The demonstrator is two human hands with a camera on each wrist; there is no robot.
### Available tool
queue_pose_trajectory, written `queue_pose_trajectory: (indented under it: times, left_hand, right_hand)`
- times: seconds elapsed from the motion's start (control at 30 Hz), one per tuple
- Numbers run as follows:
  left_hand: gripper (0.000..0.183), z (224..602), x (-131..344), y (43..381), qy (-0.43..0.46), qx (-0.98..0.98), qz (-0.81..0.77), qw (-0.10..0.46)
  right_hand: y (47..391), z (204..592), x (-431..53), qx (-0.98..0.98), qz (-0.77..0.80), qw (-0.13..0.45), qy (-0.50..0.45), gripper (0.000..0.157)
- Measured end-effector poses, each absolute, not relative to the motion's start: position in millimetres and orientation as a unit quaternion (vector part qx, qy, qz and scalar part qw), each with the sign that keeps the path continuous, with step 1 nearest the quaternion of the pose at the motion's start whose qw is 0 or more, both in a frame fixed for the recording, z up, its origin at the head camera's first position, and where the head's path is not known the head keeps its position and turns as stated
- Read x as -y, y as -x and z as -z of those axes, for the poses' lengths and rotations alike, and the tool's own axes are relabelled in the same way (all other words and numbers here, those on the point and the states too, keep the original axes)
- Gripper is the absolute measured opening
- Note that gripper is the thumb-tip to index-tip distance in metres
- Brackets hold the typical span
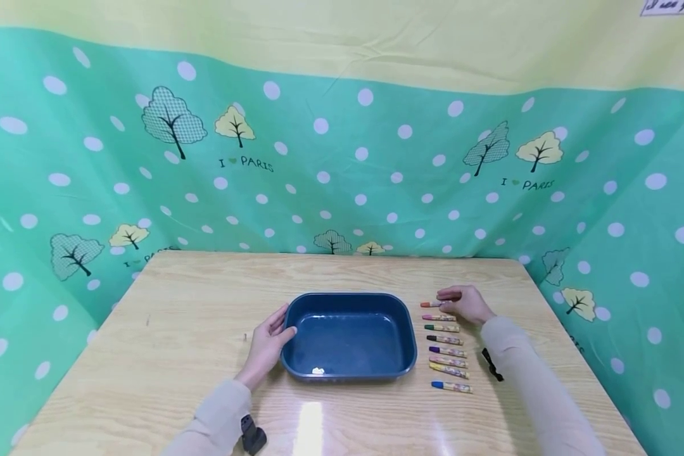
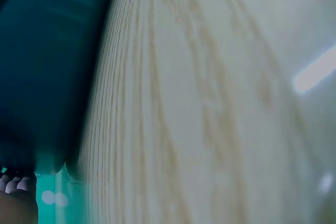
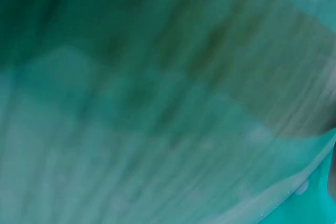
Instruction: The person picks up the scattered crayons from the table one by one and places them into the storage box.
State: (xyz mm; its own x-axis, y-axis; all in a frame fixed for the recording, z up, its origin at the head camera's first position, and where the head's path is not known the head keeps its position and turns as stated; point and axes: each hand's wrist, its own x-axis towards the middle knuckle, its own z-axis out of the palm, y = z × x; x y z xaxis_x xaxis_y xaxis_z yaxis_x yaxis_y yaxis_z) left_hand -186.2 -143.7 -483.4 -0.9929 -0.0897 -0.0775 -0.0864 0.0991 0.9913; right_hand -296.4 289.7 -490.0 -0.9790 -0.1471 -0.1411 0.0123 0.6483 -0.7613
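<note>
A dark blue rectangular plastic basin (image 1: 348, 373) stands upright on the table. My left hand (image 1: 266, 345) grips its left rim, thumb over the inside and fingers along the outer wall. In the left wrist view the basin's side (image 2: 47, 66) is close, with curled fingertips (image 2: 21, 183) at its far end. To the right of the basin, several paper-wrapped crayons lie in a column. At the top of that column my right hand (image 1: 466, 304) pinches the orange crayon (image 1: 429, 304) by its right part. Below it lies a pink crayon (image 1: 437, 318). The right wrist view is blurred.
Down the column follow green (image 1: 441, 328), black (image 1: 444, 340), purple (image 1: 446, 351), pale pink (image 1: 448, 361), yellow (image 1: 448, 370) and blue (image 1: 451, 386) crayons. A wood-grain table (image 1: 165, 342) carries everything. Behind and beside it hangs a green dotted curtain (image 1: 319, 171).
</note>
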Motion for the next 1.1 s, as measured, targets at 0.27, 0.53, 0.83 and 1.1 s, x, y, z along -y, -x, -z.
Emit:
queue_pose_trajectory:
  times: [0.27, 0.53, 0.83, 1.1]
  left_hand:
    - [0.054, 485, 145, 184, -0.06, 0.74, 0.67, 0.001]
    - [0.055, 487, 145, 186, -0.057, 0.736, 0.675, 0.003]
    - [0.054, 487, 145, 187, -0.057, 0.734, 0.677, 0.006]
    - [0.055, 482, 144, 186, -0.055, 0.744, 0.666, 0.005]
  right_hand:
    - [297, 492, -280, -0.917, 0.394, 0.063, 0.023, 0.03]
    - [295, 488, -277, -0.917, 0.393, 0.064, 0.006, 0.029]
    - [289, 471, -277, -0.914, 0.402, 0.053, 0.014, 0.03]
    - [278, 447, -257, -0.906, 0.419, 0.035, 0.042, 0.037]
